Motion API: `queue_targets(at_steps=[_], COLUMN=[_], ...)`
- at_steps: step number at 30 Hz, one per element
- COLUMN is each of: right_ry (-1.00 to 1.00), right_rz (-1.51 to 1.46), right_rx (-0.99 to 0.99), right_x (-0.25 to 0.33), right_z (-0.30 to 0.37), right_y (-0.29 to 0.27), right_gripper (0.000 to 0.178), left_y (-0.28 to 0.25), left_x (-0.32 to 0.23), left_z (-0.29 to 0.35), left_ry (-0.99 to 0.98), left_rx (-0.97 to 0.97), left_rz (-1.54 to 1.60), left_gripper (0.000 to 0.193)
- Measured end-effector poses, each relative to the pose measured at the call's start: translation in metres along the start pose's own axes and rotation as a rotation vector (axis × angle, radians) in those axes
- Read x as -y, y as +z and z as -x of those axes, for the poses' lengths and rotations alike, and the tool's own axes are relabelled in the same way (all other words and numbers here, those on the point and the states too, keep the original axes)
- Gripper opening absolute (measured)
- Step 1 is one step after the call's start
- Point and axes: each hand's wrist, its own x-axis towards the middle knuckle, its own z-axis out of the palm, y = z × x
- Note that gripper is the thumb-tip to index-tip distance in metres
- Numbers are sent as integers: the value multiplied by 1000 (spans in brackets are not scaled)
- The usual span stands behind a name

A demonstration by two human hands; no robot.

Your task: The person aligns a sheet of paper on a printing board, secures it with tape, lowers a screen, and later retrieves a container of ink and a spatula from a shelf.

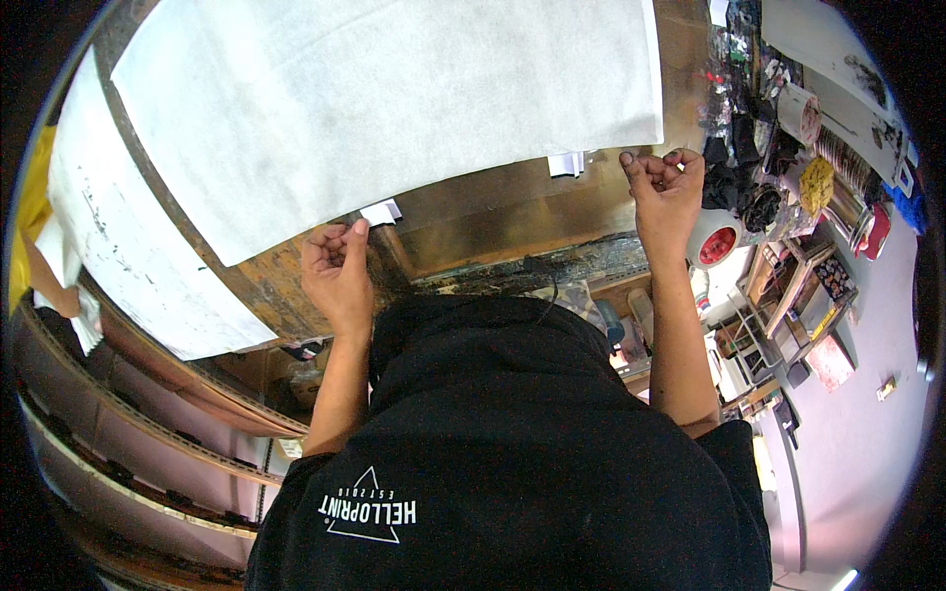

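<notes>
A large white sheet lies over a worn brown work surface, its near edge running slantwise in front of me. My left hand is at that near edge toward the left, fingers curled in and the thumb up. Close beside its thumb a small white folded tab sticks out from beneath the sheet. By the sheet's near right corner is my right hand, its fingers bent toward the thumb. What either hand holds, if anything, I cannot make out. A second white tab pokes out left of the right hand.
Another white sheet with dark specks lies at the left. Beyond it show a person's arm and yellow clothing. On the right are a white roll with a red core, dark rags and a yellow sponge-like lump. Shelves stand lower left.
</notes>
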Motion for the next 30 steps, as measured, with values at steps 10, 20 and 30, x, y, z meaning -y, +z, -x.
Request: queue_targets(at_steps=[10,20,30], right_ry=[1,-16,-19], right_rz=[-9,6,2], right_rx=[-18,-15,-24], right_x=[5,0,0], right_z=[3,2,2], right_y=[1,1,3], right_gripper=[51,51,50], left_y=[0,0,1], left_x=[-1,-2,3], left_z=[-2,-3,-5], left_ry=[23,57,38], left_rx=[-18,-8,-1], left_rz=[15,-13,59], left_gripper=[26,25,26])
